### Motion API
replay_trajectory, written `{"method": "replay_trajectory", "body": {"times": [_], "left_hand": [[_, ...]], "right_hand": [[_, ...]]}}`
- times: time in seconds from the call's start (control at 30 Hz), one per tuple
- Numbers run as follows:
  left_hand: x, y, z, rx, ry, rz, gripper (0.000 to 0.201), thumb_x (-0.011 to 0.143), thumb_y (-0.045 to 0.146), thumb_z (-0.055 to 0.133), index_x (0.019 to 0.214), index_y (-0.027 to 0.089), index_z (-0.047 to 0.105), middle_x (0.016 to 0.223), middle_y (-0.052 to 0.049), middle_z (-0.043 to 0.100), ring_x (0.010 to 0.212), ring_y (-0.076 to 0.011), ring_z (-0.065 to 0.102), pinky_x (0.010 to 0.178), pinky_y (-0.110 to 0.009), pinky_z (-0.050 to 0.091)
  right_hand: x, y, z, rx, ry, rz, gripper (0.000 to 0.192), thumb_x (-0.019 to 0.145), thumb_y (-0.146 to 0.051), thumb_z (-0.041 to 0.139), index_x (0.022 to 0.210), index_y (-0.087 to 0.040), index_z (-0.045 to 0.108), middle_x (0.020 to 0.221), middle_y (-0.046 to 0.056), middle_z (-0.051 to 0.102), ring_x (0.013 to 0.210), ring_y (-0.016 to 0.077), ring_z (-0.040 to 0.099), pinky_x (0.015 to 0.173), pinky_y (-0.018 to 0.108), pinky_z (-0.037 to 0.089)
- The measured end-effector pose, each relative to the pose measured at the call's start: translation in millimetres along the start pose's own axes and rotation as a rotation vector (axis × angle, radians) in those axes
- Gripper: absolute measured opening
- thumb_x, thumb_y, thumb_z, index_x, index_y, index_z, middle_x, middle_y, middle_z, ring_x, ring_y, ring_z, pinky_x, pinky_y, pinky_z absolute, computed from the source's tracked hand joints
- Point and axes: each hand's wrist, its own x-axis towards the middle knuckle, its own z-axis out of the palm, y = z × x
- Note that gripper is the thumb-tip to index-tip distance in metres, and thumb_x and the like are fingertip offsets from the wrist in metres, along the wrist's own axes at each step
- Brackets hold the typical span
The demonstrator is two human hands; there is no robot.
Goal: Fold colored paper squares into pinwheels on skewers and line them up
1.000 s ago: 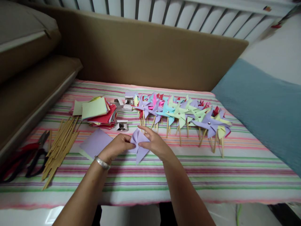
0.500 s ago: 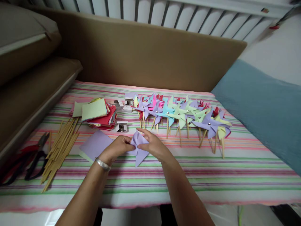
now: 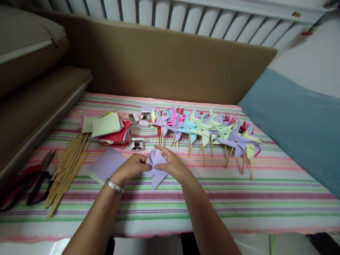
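Between my two hands is a purple paper pinwheel [image 3: 159, 177], its points partly folded in toward the middle. My left hand [image 3: 132, 165] grips its left side, thumb pressed near the centre; a silver bracelet circles that wrist. From the other side my right hand [image 3: 171, 163] holds it, thumb at the centre and fingers behind the paper. Whether a pin sits in the middle I cannot tell. Just left of my left hand lies a flat purple paper sheet [image 3: 107, 163] over a pale green one. Beyond my hands stands a small open white box [image 3: 137, 144] with small metal pieces inside.
Finished pinwheels [image 3: 203, 131] on sticks lie in a row at the back right. Stacked coloured paper [image 3: 106, 124], loose wooden sticks [image 3: 67, 170] and scissors [image 3: 39, 179] are on the left. More small boxes [image 3: 145, 116] stand behind. A brown panel [image 3: 164, 63] borders the striped cloth [image 3: 239, 202].
Both hands keep hold of the purple pinwheel in nearly the same pose. The view has shifted very slightly; nothing else has visibly moved.
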Motion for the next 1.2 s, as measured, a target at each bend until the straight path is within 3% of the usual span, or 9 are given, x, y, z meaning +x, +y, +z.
{"method": "replay_trajectory", "body": {"times": [0.13,0.27,0.33,0.43,0.5,0.6,0.7,1.03,1.2], "left_hand": [[2,-3,-0.2,0.027,-0.004,0.007,0.008,0.057,0.021,0.065,0.054,0.014,0.064,0.048,0.004,0.053,0.048,-0.0092,0.040,0.053,-0.024,0.029],[3,-3,-0.8,0.009,-0.010,0.022,0.008,0.058,0.020,0.066,0.056,0.013,0.063,0.052,0.003,0.056,0.050,-0.0098,0.045,0.054,-0.024,0.033],[3,0,-1.4,-0.079,0.022,0.037,0.014,0.057,0.020,0.070,0.069,0.014,0.066,0.061,0.001,0.062,0.056,-0.0121,0.053,0.058,-0.025,0.038],[3,4,-0.3,-0.274,0.176,0.086,0.050,0.056,0.021,0.076,0.103,0.018,0.061,0.077,-0.001,0.067,0.069,-0.0153,0.062,0.070,-0.028,0.044],[3,4,3.6,-0.385,0.228,0.091,0.055,0.058,0.024,0.077,0.110,0.019,0.058,0.079,-0.002,0.068,0.071,-0.0151,0.063,0.072,-0.028,0.045],[6,0,14.4,-0.509,0.161,0.086,0.033,0.062,0.026,0.075,0.092,0.015,0.066,0.080,-0.004,0.069,0.073,-0.0139,0.063,0.073,-0.026,0.045],[9,-4,24.4,-0.593,0.178,0.115,0.020,0.061,0.024,0.076,0.077,0.013,0.069,0.074,-0.004,0.070,0.069,-0.0124,0.062,0.072,-0.023,0.045],[10,-4,24.7,-0.662,0.336,0.102,0.020,0.055,0.019,0.077,0.073,0.012,0.071,0.065,-0.004,0.071,0.059,-0.0130,0.062,0.063,-0.024,0.046],[7,1,5.9,-0.671,0.432,0.106,0.021,0.052,0.018,0.076,0.071,0.010,0.070,0.060,-0.004,0.070,0.055,-0.0140,0.061,0.060,-0.024,0.046]], "right_hand": [[-1,0,2,-0.109,-0.002,-0.012,0.072,0.056,-0.010,0.065,0.124,-0.025,0.050,0.102,0.006,0.064,0.091,0.0245,0.061,0.064,0.032,0.050],[-1,-1,1,-0.124,0.017,-0.012,0.073,0.055,-0.008,0.065,0.124,-0.026,0.051,0.104,0.006,0.063,0.087,0.0220,0.061,0.062,0.030,0.050],[2,1,0,-0.067,0.049,-0.003,0.074,0.054,-0.009,0.065,0.124,-0.026,0.050,0.103,0.005,0.064,0.082,0.0204,0.062,0.062,0.030,0.050],[8,6,-3,0.114,0.167,0.003,0.075,0.053,-0.013,0.069,0.124,-0.023,0.049,0.100,0.005,0.065,0.081,0.0212,0.063,0.063,0.031,0.051],[12,8,-3,0.257,0.246,-0.030,0.070,0.053,-0.016,0.071,0.120,-0.022,0.051,0.099,0.004,0.066,0.083,0.0218,0.064,0.067,0.032,0.052],[14,8,1,0.413,0.302,-0.104,0.058,0.055,-0.017,0.071,0.111,-0.022,0.055,0.097,0.002,0.068,0.085,0.0210,0.063,0.074,0.033,0.050],[12,5,11,0.456,0.343,-0.143,0.054,0.056,-0.016,0.071,0.108,-0.022,0.056,0.092,0.001,0.069,0.083,0.0204,0.063,0.073,0.032,0.050],[8,5,33,0.479,0.310,-0.197,0.040,0.063,-0.016,0.068,0.102,-0.020,0.058,0.092,0.001,0.068,0.082,0.0176,0.062,0.075,0.030,0.048],[7,7,27,0.318,0.311,-0.160,0.049,0.072,-0.026,0.065,0.118,-0.022,0.051,0.078,-0.001,0.065,0.070,0.0151,0.060,0.067,0.030,0.049]]}}
